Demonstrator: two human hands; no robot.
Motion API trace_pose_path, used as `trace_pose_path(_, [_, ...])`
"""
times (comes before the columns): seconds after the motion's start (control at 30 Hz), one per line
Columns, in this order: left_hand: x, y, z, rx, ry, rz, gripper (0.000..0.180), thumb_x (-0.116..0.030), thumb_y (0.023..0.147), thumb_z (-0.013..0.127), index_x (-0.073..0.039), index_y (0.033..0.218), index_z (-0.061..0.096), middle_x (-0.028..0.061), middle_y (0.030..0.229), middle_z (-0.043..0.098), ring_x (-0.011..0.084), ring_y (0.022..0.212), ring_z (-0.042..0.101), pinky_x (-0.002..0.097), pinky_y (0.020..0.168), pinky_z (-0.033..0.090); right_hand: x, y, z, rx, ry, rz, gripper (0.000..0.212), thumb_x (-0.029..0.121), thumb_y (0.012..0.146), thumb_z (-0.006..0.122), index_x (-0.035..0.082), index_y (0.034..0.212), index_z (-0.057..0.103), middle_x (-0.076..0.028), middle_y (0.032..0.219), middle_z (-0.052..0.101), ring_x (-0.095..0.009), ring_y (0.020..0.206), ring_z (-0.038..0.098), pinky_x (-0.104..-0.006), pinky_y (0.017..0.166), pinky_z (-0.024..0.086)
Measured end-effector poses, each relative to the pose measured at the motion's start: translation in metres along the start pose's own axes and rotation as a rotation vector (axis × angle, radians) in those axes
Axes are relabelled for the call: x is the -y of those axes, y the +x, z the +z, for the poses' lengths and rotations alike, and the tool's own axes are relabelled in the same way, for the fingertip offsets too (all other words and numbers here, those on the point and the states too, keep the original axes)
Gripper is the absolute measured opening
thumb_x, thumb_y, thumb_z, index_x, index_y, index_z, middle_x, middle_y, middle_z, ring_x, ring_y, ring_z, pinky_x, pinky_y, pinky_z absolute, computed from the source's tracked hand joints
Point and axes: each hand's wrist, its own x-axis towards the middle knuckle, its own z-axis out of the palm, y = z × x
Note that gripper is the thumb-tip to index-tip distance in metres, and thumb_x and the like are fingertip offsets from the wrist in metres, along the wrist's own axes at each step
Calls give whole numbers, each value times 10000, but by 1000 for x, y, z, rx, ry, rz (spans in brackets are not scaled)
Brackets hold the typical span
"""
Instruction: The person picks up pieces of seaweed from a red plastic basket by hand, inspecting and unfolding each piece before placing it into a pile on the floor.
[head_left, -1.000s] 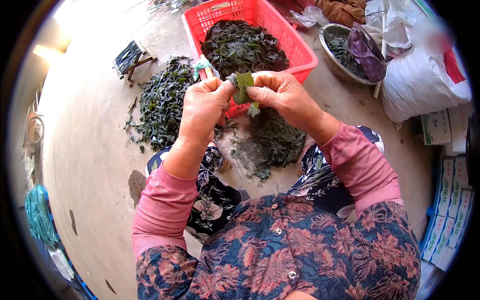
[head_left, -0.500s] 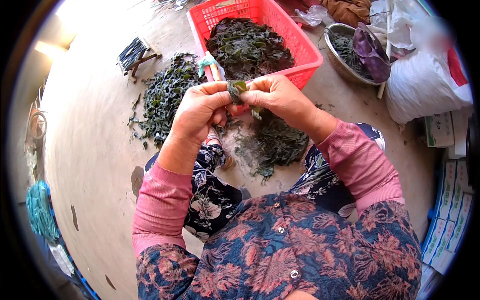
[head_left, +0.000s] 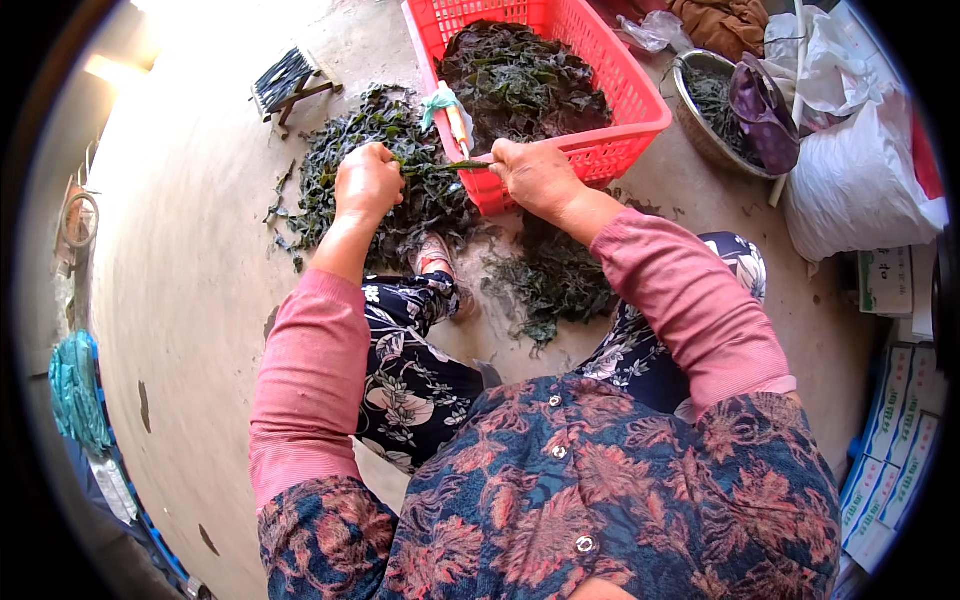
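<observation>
We observe a seaweed strip (head_left: pixel 464 165) stretched out, its long axis running left to right, the left hand (head_left: pixel 368 184) gripping one end, the right hand (head_left: pixel 538 180) pinching the other.

- Red rectangular latticed basket (head_left: pixel 620 155): smooth plastic, faintly glossy.
- Dark green leafy heap (head_left: pixel 525 85) inside it: crinkled, slightly shiny.
- Round grey metal basin (head_left: pixel 705 141): dull sheen.
- Bulging white sack (head_left: pixel 850 175): creased, cannot tell cloth from plastic.
- Pale beige floor (head_left: pixel 200 300): matt, concrete-like.
- Pink sleeves (head_left: pixel 312 370): matt, ribbed cloth.
</observation>
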Motion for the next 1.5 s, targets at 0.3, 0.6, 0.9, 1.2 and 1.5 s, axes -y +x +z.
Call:
trace_pose_path(0.3, [-2,2,11,60,636,35,210,-84,716,503,-29,863,643,188,912,607,323,866,594,376,751,478,15,-12,-32,404,-109,-41,137,108,686,523,103,776,625,-143,833,620,-293,840,591,-394,723,457])
trace_pose_path(0.6, [-5,4,-11,-176,436,-1,358,-118,726,519,-117,1083,539,176,997,586,302,955,557,380,805,437,-16,-11,-57,163,806,159,120,133,764,581,15,743,569,-55,668,587,-152,614,571,-287,550,450])
trace_pose_path(0.9, [-98,-88,4,787,-948,-7,635,-522,873,312,48,872,593,180,768,623,249,645,627,311,575,504,14,-27,-100,-15,1839,121,120,48,849,466,12,960,491,-92,897,577,-178,804,586,-324,744,491])
trace_pose_path(1.2, [-99,-71,35,485,-1780,-76,317,-340,907,364,-46,913,480,117,941,572,256,878,557,399,781,447,31,-54,-95,-11,2087,81,227,66,868,429,30,1090,467,-100,1050,556,-195,914,567,-330,800,468])
trace_pose_path(1.5, [-93,-61,18,351,-1802,50,146,-138,898,396,-28,928,486,123,837,583,214,739,587,343,699,500,24,-59,-85,-50,1953,220,126,110,872,477,55,978,516,-50,920,584,-136,807,578,-266,733,467])
